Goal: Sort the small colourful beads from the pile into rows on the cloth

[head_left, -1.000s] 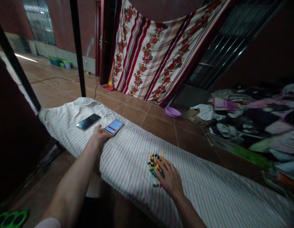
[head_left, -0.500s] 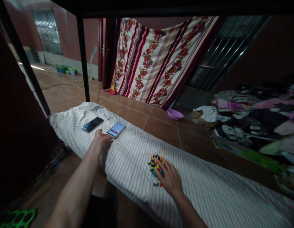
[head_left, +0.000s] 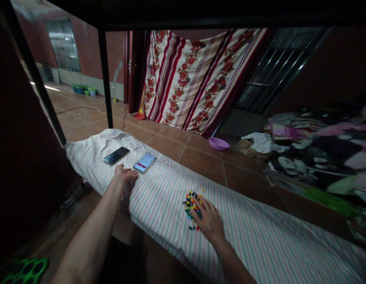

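Note:
Small colourful pieces [head_left: 189, 204], red, yellow, green and black among them, lie in a loose pile on the striped cloth [head_left: 159, 197]. My right hand [head_left: 209, 219] rests over the pile's right side, fingers apart, partly hiding it. My left hand [head_left: 126, 173] is on the cloth with its fingers stretched out and holds nothing. Just beyond its fingertips lies a phone with a lit screen [head_left: 140, 166], part of which is blurred out. Another phone with a dark screen [head_left: 116, 156] is to the left of it, past my left wrist.
Black posts [head_left: 105, 79] and a dark bar frame the view. A flowered cloth [head_left: 185, 79] hangs behind. On the tiled floor are a purple basin [head_left: 219, 144] and, at right, piled clothes and shoes [head_left: 289, 163]. A green holed object [head_left: 26, 270] is at lower left.
The view has shifted slightly. My left hand has drawn back a little from the lit phone. My right hand remains over the pile, with little visible change.

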Tool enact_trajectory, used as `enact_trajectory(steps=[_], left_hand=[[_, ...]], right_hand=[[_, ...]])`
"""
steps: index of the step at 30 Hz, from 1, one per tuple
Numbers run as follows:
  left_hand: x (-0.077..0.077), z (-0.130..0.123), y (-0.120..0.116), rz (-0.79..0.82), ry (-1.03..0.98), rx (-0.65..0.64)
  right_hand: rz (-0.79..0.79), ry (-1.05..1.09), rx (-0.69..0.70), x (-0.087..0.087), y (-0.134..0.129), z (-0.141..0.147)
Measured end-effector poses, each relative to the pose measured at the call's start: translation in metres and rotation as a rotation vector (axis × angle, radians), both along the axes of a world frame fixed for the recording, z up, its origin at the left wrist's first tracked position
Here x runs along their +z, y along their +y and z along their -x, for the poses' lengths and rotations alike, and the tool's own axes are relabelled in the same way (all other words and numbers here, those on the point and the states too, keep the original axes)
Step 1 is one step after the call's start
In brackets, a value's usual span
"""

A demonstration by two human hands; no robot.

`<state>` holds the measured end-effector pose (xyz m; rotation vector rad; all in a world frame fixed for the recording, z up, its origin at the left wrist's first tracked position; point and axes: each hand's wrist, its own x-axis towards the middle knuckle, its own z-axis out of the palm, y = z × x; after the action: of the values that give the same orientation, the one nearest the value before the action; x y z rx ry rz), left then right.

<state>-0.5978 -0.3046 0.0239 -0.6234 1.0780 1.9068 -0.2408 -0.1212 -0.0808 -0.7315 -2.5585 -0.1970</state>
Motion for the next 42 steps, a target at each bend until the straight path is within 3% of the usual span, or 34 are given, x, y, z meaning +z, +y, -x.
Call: enact_trajectory(steps=[5, 8, 12, 13, 15, 16, 18, 20, 23, 26, 34, 39, 42], left_hand=[[0.005, -0.038, 0.003, 0.074, 0.141, -0.028], [0.003, -0.089, 0.013, 0.059, 0.278, -0.127], [-0.010, -0.167, 0.025, 0.005, 0.511, -0.374], [-0.015, -0.183, 0.027, 0.003, 0.616, -0.469], [-0.029, -0.207, 0.028, 0.167, 1.293, -0.939], [-0.037, -0.216, 0.028, 0.294, 1.538, -1.109], [-0.054, -0.227, 0.027, 0.519, 1.780, -1.280], [-0.071, -0.232, 0.026, 0.608, 1.923, -1.287], [-0.092, -0.236, 0.028, 0.649, 2.120, -1.137], [-0.104, -0.239, 0.036, 0.692, 2.213, -1.003], [-0.103, -0.242, 0.060, 0.735, 2.209, -1.000], [-0.099, -0.241, 0.063, 0.692, 2.160, -1.035], [-0.094, -0.240, 0.066, 0.666, 2.108, -1.044]], right_hand=[[0.020, -0.003, -0.012, 0.000, -0.002, 0.001], [0.068, -0.019, -0.036, 0.003, -0.004, 0.002], [0.149, -0.029, -0.042, 0.009, -0.004, 0.004], [0.170, -0.027, -0.033, 0.010, -0.002, 0.005], [0.215, -0.017, -0.015, 0.011, 0.001, 0.006], [0.236, -0.008, -0.010, 0.011, 0.003, 0.008], [0.268, 0.021, -0.010, 0.010, 0.006, 0.011], [0.283, 0.058, -0.021, 0.009, 0.009, 0.014], [0.290, 0.129, -0.039, 0.007, 0.012, 0.020], [0.305, 0.201, 0.012, 0.005, 0.015, 0.023], [0.439, 0.297, 0.006, 0.019, 0.023, 0.025], [0.579, 0.398, -0.151, 0.035, 0.020, 0.022], [0.563, 0.372, -0.310, 0.042, 0.015, 0.019]])
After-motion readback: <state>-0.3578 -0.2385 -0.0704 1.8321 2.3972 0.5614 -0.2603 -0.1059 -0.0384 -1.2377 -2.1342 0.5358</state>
